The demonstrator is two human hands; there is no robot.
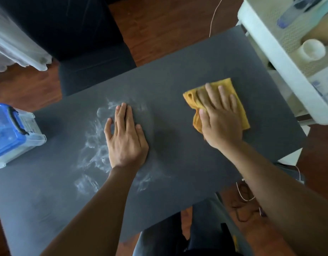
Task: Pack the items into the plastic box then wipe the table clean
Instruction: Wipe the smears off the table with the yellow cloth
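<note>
1. Hands lie flat on a dark grey matte table top (pixel 178 74), both palm down.
2. The left hand (pixel 125 139) rests near the middle of the table, fingers straight and close together, thumb spread a little to the side, holding nothing.
3. White smeared powdery marks (pixel 94 145) lie on the table around and to the left of the left hand, some showing beyond its fingertips and some nearer the table's front edge.
4. The right hand (pixel 219 117) presses with straight, spread fingers on a crumpled yellow cloth (pixel 241 111), which lies on the right part of the table, well apart from the smears.
5. A clear plastic box with a blue lid (pixel 9 133) stands at the left edge of the table, lid on; its contents cannot be made out.
6. A white plastic perforated rack (pixel 281 58) stands just beside the table's right end.
7. A dark upholstered chair (pixel 89 71) stands at the far side of the table on a brown wooden floor (pixel 159 24).
</note>
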